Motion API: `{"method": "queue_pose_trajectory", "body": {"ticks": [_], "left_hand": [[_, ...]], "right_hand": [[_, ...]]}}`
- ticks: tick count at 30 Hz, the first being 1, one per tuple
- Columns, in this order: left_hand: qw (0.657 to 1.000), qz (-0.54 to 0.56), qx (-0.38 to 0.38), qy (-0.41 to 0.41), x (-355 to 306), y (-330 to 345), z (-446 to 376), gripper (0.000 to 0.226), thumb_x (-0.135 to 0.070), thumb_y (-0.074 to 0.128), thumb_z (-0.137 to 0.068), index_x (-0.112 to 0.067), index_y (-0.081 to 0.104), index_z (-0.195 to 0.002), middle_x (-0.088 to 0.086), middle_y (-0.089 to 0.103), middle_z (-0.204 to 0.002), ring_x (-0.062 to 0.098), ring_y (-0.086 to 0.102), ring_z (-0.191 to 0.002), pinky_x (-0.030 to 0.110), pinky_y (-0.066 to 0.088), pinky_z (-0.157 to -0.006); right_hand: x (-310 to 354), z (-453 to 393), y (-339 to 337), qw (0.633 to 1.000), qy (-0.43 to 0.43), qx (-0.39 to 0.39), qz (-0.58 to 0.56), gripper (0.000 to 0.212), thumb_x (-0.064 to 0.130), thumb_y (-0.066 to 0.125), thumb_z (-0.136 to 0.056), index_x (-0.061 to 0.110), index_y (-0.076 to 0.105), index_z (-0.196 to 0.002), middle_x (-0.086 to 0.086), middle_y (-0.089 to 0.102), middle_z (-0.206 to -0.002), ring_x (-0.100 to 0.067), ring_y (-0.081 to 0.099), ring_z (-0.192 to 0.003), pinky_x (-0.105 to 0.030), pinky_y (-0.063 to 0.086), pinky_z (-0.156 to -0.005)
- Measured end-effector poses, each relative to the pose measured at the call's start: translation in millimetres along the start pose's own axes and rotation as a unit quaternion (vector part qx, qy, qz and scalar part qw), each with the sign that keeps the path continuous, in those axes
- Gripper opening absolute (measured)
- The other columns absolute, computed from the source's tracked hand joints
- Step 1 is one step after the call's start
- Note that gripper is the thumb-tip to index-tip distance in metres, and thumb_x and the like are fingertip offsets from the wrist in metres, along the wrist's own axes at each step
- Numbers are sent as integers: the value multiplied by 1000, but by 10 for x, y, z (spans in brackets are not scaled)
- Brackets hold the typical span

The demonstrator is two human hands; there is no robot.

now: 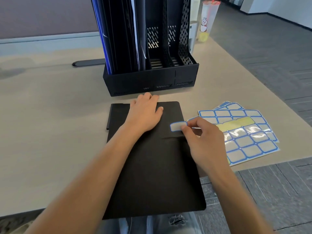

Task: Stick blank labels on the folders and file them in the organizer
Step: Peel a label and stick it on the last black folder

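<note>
Black folder [152, 166] is lying flat on the table [50, 132], overhanging the near edge. The left hand [145, 114] is pressing it down, fingers spread flat. The right hand [200, 141] is pinching a blank blue-bordered label [176, 126] against the folder's right side, label sheets [244, 132] fanning out just beside it, and the organizer [150, 48] is standing behind.

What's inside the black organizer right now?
The organizer holds dark folders packed upright in its left compartment. The two right compartments look empty down to the slotted floor. How many folders, and whether they carry labels, cannot be told.

Blue-edged label [176, 126] on black folder [152, 166]
</note>
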State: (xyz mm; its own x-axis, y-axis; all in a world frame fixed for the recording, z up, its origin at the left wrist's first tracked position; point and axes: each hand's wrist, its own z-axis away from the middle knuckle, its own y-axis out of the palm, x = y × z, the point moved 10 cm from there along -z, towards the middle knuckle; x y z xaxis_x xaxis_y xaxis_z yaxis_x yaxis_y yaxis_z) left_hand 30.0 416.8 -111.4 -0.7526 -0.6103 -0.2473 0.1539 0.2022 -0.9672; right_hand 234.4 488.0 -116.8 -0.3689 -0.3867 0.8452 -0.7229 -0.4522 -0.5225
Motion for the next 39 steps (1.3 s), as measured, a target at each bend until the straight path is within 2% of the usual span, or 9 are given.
{"method": "queue_pose_trajectory", "body": {"ticks": [2,4,12,19,23,27,29,35,39], "left_hand": [[999,30,-14,3,15,9,-25,44,-33,45,-103,-18,51,-144,3,50,-138,25,44,-130,46,36,-109],[998,54,-23,-7,48,-5,-47,40,-27,44,-102,-19,54,-140,2,51,-135,23,44,-128,45,34,-108],[991,123,-46,8,69,-158,-54,27,-24,55,-98,-24,57,-125,-5,48,-121,14,53,-98,37,33,-106],[980,164,-100,54,-4,-477,181,40,-25,64,-96,-30,59,-136,-15,49,-121,3,52,-109,31,28,-104],[972,137,-169,87,-138,-923,399,34,-25,64,-97,-30,64,-131,-11,61,-127,12,52,-120,38,32,-105],[955,108,-251,117,-300,-1432,674,32,-23,64,-95,-30,67,-127,-13,65,-119,11,54,-113,33,32,-100],[943,102,-290,130,-367,-1682,822,31,-22,64,-95,-30,67,-125,-14,65,-117,11,54,-109,31,31,-97],[915,102,-363,146,-511,-2321,1220,31,-20,63,-95,-31,67,-124,-14,64,-115,10,52,-110,28,28,-98],[893,87,-403,180,-643,-2551,1498,32,-17,64,-95,-28,68,-124,-13,64,-112,12,52,-106,32,33,-96]], "right_hand": [[3,20,21,1000,-4,3,13,10,34,70,-100,32,68,-90,20,71,-97,12,64,-94,-4,40,-74],[13,40,54,1000,-15,7,25,7,33,71,-99,33,68,-93,20,70,-100,12,63,-95,-1,39,-75],[-31,93,72,1000,18,14,-3,9,38,66,-102,33,66,-95,19,73,-105,5,66,-100,-10,43,-76],[151,101,-78,996,18,-40,-83,8,37,69,-100,30,71,-96,19,75,-100,2,68,-105,-26,50,-87],[435,44,-257,991,-23,-68,-111,4,32,71,-99,29,73,-101,13,74,-109,-5,67,-109,-13,50,-87],[821,90,-451,984,-64,-84,-144,9,31,68,-101,31,73,-94,11,78,-96,-10,74,-99,-41,58,-93],[1020,149,-557,979,-85,-95,-162,10,29,69,-101,31,74,-93,12,78,-93,-9,75,-96,-45,60,-93],[1564,346,-904,959,-152,-125,-206,9,26,70,-100,29,76,-93,13,76,-88,-6,73,-91,-27,54,-74],[1784,458,-1053,949,-178,-130,-224,14,21,71,-99,29,76,-89,15,76,-86,-6,73,-90,-37,61,-82]]}}
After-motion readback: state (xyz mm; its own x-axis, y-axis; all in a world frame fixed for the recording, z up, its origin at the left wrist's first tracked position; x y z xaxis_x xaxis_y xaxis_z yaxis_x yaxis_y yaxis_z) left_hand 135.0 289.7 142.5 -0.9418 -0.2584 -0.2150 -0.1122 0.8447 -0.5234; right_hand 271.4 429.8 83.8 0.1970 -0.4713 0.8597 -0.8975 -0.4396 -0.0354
